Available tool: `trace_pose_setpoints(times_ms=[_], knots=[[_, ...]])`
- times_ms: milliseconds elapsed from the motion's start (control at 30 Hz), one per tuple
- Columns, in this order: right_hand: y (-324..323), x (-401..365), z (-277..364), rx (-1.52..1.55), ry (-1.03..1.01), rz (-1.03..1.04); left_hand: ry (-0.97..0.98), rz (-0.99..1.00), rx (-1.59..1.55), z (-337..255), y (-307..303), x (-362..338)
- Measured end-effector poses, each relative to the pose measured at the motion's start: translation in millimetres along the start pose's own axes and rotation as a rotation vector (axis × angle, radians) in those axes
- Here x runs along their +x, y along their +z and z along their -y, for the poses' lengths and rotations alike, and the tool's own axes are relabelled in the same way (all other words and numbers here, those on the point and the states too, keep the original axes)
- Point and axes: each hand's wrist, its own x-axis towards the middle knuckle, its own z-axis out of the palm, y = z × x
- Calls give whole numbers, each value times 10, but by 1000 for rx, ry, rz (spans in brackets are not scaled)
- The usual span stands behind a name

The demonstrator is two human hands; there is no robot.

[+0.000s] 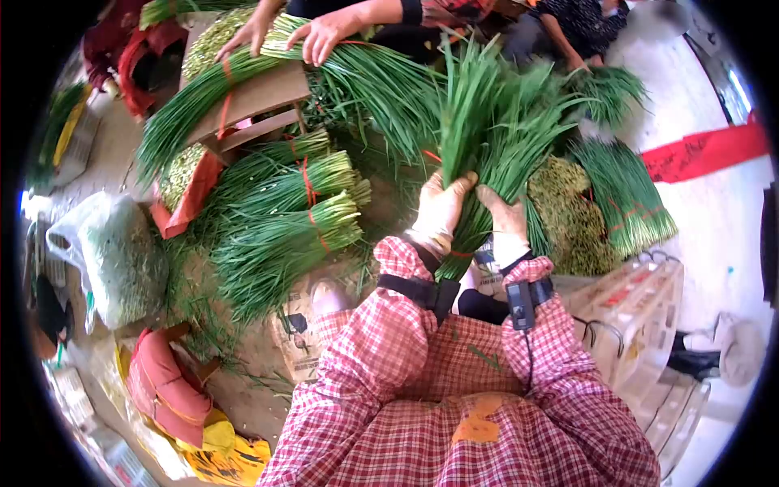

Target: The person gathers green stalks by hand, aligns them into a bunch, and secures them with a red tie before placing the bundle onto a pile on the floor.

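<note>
My left hand (442,207) is closed around a bunch of long green chives (468,105) whose leaves fan upward. Just beside it, my right hand (505,217) grips a second bunch of chives (523,134), leaning up and to the right. The bunches touch, and more leaves hang below and between my hands. To the left lie tied chive bundles (288,219) with pale stem ends and red bands. On the right, another tied chive bundle (625,199) rests by a brownish-green heap of stems (568,215).
Across from me, a person's hands (324,34) rest on chives over a wooden stool (268,101). Another person's hand (576,61) touches chives at upper right. A plastic crate (641,312) stands at right. A filled plastic bag (118,260) and pink cushion (166,385) lie left.
</note>
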Motion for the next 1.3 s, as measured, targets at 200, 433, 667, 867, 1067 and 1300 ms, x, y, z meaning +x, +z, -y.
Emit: trace_pose_setpoints(times_ms=[200,433,667,867,1067,1300], knots=[[-25,-377,326,214,44,-207,-217,192,-107,-58,-1,-122],[-381,-310,311,609,160,60,-317,473,67,-170,136,-222],[-878,-36,-17,-286,-111,175,-12,235,195,201,134,-134],[-1168,-53,693,10,-119,-335,118,-9,775,183,143,-184],[-379,240,1860,-812,-376,-42,239,-15,979,233,150,-206],[-193,371,1578,-768,-17,112,323,-49,961,153,149,-220]])
